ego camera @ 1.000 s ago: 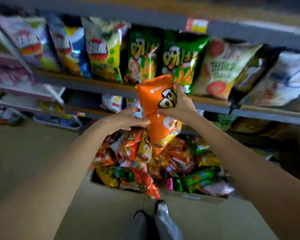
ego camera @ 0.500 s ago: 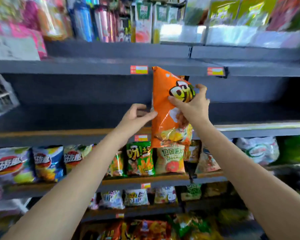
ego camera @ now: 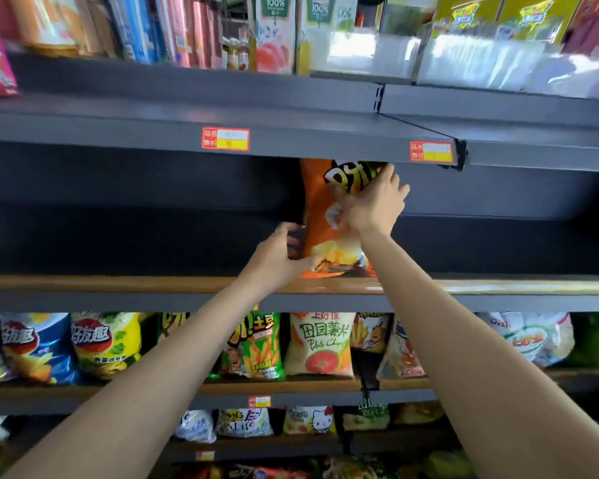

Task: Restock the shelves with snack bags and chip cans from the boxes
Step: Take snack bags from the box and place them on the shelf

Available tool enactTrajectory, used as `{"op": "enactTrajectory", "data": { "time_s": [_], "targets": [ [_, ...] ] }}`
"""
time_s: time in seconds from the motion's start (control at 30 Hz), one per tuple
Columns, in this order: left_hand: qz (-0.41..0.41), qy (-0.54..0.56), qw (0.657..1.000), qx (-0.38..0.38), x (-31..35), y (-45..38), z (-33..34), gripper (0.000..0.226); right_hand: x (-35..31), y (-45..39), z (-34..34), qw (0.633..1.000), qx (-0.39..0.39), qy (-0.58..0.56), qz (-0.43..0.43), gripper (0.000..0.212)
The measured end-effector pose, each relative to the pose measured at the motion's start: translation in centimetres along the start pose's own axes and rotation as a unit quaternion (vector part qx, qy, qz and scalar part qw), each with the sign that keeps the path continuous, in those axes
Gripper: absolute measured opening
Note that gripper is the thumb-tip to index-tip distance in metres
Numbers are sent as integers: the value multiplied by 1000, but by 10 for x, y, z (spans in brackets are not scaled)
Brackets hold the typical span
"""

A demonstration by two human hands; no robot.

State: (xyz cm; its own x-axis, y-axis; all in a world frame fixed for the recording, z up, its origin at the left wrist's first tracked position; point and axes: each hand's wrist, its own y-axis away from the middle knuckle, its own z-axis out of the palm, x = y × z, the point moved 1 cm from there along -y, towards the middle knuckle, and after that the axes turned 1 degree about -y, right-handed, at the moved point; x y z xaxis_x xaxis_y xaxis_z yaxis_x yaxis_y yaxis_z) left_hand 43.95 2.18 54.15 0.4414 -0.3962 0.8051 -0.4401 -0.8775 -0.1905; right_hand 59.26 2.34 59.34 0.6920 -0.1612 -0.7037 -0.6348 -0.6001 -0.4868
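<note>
An orange snack bag stands upright on the bare grey shelf, its bottom at the shelf's front lip and its top tucked under the shelf above. My right hand grips the bag's upper part over the black logo. My left hand holds the bag's lower left corner, thumb across the front and fingers behind it.
The shelf above carries price tags and juice cartons and boxes. The shelf below holds a row of chip bags: blue, yellow, green, cream. More bags sit on lower shelves.
Both hands lifted the orange bag from the box of snacks on the floor up to the bare shelf and pushed it in; it now stands on the shelf.
</note>
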Motion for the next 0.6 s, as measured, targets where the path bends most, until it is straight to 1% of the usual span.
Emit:
{"op": "enactTrajectory", "data": {
  "time_s": [0.07,0.13,0.23,0.27,0.33,0.4,0.43,0.5,0.6],
  "targets": [
    [2,-20,1000,24,-7,-17,4,56,-1,-13,11,1000,23,20,2,74],
    [8,-28,999,32,-11,-31,9,58,2,-22,23,998,38,40,6,73],
    [2,-40,999,18,-19,-45,20,56,14,-20,42,998,47,50,13,83],
    [-11,-57,998,6,-22,-51,24,56,20,-15,49,998,41,46,16,89],
    [-63,-109,992,-13,-30,-65,30,65,36,-1,58,998,25,50,14,101],
    [-110,-133,985,-13,-33,-78,30,72,54,9,59,997,-4,69,21,109],
    [-119,-140,983,-14,-34,-84,30,72,61,9,59,996,-25,77,29,112],
    [-118,-145,982,-30,-35,-93,32,69,66,3,59,993,-59,102,21,114],
    [-105,-134,985,-19,-33,-102,36,61,59,-5,64,990,-70,120,-7,110]
  ]
}}
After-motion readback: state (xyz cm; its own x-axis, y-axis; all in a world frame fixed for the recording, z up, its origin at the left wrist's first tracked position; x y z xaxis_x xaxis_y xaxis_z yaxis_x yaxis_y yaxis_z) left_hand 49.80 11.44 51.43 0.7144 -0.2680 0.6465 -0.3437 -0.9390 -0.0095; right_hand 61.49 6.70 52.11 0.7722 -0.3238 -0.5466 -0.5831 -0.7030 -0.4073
